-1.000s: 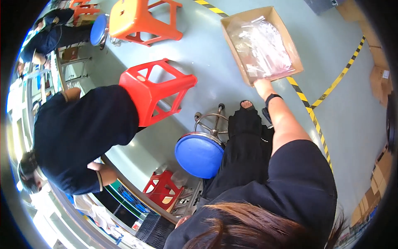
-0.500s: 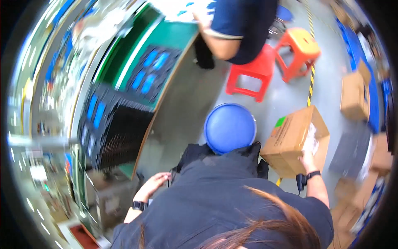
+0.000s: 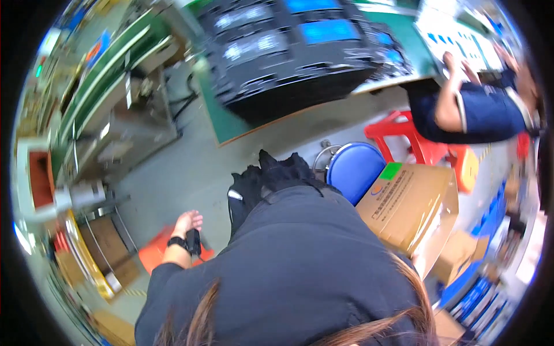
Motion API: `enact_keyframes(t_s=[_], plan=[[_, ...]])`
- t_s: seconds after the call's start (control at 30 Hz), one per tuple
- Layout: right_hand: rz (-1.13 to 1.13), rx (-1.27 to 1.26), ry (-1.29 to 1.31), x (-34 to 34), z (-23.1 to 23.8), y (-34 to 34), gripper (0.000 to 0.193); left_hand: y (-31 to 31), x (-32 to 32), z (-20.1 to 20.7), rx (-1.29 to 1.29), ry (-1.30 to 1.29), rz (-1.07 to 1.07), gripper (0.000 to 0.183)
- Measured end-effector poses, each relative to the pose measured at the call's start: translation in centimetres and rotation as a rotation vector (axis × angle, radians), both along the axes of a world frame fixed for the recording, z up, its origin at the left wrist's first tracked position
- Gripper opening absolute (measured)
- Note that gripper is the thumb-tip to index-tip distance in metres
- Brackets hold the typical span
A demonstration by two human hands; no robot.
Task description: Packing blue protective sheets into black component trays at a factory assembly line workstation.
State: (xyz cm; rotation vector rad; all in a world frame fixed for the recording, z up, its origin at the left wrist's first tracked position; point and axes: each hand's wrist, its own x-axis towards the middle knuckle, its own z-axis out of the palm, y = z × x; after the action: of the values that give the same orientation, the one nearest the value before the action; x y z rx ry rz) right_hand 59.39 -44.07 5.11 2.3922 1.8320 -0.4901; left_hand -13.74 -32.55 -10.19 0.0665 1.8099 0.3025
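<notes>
At my right side is a brown cardboard box with a green label and an opened flap. Clear plastic shows at its opening. My right hand grips the box's near edge by the flap, its fingers largely hidden. My left hand hangs out to my left, fingers loosely apart with nothing in them. A black device is strapped at that wrist, and an orange-red stool lies below it.
Ahead, a tall stack of black trays with blue parts stands on a green-topped bench. A round blue stool is right beside the box. At right, a co-worker works near red stool. Cartons stand beyond.
My body has turned left, so the tray stack now lies ahead and the co-worker far right. The box has come along in my right hand. My left hand has swung out from my side.
</notes>
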Motion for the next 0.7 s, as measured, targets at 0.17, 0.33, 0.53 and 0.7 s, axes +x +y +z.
enact_keyframes(t_s=[0.17,0.33,0.53,0.7], plan=[[0.163,-0.210,-0.129,4.4,2.2,20.3,0.046,-6.0,4.8,1.5,-0.005,0.032,0.032,0.038],[0.208,-0.268,-0.058,6.4,-3.1,37.4,0.044,-5.0,8.3,1.6,-0.081,-0.147,-0.032,0.038],[0.151,-0.297,0.040,-0.4,-4.2,37.6,0.042,1.5,7.7,2.2,0.015,-0.149,-0.180,0.035],[0.065,-0.279,0.118,-8.9,-2.8,27.4,0.040,8.6,4.6,3.7,0.137,-0.042,-0.324,0.032]])
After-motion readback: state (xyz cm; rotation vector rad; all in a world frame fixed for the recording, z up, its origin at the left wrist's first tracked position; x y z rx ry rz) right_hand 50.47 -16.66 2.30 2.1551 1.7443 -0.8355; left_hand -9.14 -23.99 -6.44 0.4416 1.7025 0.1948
